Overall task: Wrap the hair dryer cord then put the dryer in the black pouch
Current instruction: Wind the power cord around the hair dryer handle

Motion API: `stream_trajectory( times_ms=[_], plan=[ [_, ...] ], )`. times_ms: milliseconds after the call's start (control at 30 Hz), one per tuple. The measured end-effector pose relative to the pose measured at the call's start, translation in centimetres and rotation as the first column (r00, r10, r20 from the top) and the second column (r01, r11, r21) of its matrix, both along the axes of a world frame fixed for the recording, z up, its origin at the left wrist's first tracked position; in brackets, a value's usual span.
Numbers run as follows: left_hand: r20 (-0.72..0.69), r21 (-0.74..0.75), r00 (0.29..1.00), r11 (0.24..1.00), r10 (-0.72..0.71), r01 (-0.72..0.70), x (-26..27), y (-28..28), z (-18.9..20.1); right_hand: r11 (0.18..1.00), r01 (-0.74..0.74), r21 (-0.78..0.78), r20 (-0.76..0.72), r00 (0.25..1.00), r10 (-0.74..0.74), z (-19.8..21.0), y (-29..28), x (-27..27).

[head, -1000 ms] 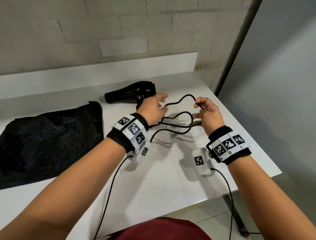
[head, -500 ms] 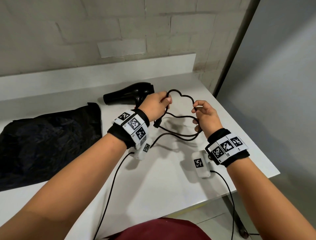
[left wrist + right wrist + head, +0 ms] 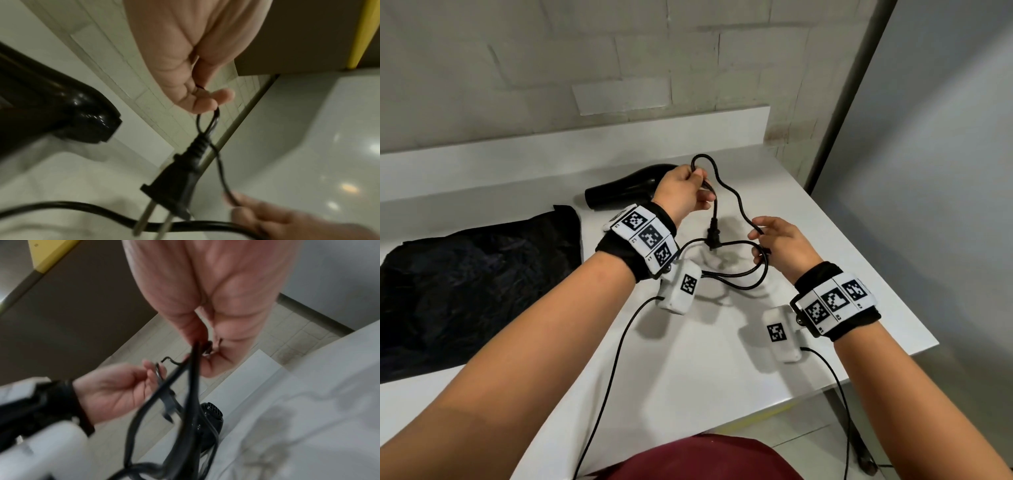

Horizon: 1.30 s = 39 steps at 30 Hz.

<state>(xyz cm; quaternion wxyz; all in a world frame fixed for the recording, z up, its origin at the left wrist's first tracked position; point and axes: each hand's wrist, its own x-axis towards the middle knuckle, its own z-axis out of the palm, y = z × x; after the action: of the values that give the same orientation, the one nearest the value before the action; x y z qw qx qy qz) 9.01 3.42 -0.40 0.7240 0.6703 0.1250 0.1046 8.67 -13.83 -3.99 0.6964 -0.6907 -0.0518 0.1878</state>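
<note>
White counter (image 3: 688,359) bears glossy black dryer (image 3: 626,190), thin cord (image 3: 736,202) looped.

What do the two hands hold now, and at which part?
Both hold the cord. The left hand pinches it just above the hanging plug; the right hand holds the gathered loops.

Pouch (image 3: 472,274) left of dryer (image 3: 626,186) on table (image 3: 722,359)
</note>
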Motion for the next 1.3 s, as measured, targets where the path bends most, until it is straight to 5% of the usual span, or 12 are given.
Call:
stream_trajectory(
  times_ms=[233,333,400,467,500,567,733,833,967,1067,1167,1300],
  plan=[
    [0.004,0.197,1.000,0.980,0.007,-0.007,0.1,1.9,-1.6,0.999,-0.037,-0.009,0.012,0.999,0.037,-0.2,-1.5,-0.4],
    [-0.178,0.318,0.983,0.943,-0.041,0.097,0.2,1.6,-1.3,0.996,0.030,0.082,-0.029,0.999,-0.028,-0.4,-1.4,-0.5],
    [-0.335,0.552,0.942,0.804,-0.030,0.222,-0.2,1.0,-1.1,0.989,0.071,0.127,-0.049,0.997,-0.065,-0.4,-1.4,-0.5],
    [-0.272,0.752,0.962,0.631,0.036,0.189,-1.1,0.4,-1.2,0.985,0.093,0.148,-0.053,0.995,-0.086,-0.3,-1.3,-0.6],
    [-0.209,0.783,0.977,0.606,0.039,0.143,-1.8,-0.2,-1.1,0.982,0.101,0.157,-0.050,0.994,-0.094,-0.2,-1.2,-0.6],
    [-0.160,0.789,0.986,0.595,-0.045,0.155,-3.1,-1.6,-1.0,0.978,0.119,0.169,-0.041,0.993,-0.114,0.0,-0.9,-0.6],
    [-0.364,0.735,0.872,0.474,-0.326,0.484,-5.0,-4.1,-1.0,0.972,0.106,0.208,-0.034,0.994,-0.101,0.3,-0.5,-0.6],
    [-0.355,0.793,0.873,0.387,-0.333,0.470,-5.1,-4.4,-1.0,0.985,0.027,0.170,-0.019,1.000,-0.024,0.4,-0.3,-0.6],
    [-0.297,0.819,0.909,0.410,-0.294,0.401,-5.1,-3.0,-0.6,0.983,-0.175,0.051,-0.001,0.985,0.175,0.7,-0.9,-0.6],
    [-0.314,0.834,0.892,0.354,-0.324,0.423,-5.1,-2.3,-0.4,0.952,-0.242,-0.186,0.076,0.963,0.260,0.8,-0.7,-0.8],
    [-0.379,0.842,0.866,0.266,-0.325,0.469,-5.0,-1.7,-0.5,0.857,-0.052,-0.513,0.298,0.925,0.235,0.4,-0.1,-0.3],
    [-0.304,0.838,0.870,0.326,-0.389,0.439,-5.3,0.8,0.3,0.867,0.220,-0.447,0.334,0.940,-0.067,-0.3,-1.2,1.6]
  ],
)
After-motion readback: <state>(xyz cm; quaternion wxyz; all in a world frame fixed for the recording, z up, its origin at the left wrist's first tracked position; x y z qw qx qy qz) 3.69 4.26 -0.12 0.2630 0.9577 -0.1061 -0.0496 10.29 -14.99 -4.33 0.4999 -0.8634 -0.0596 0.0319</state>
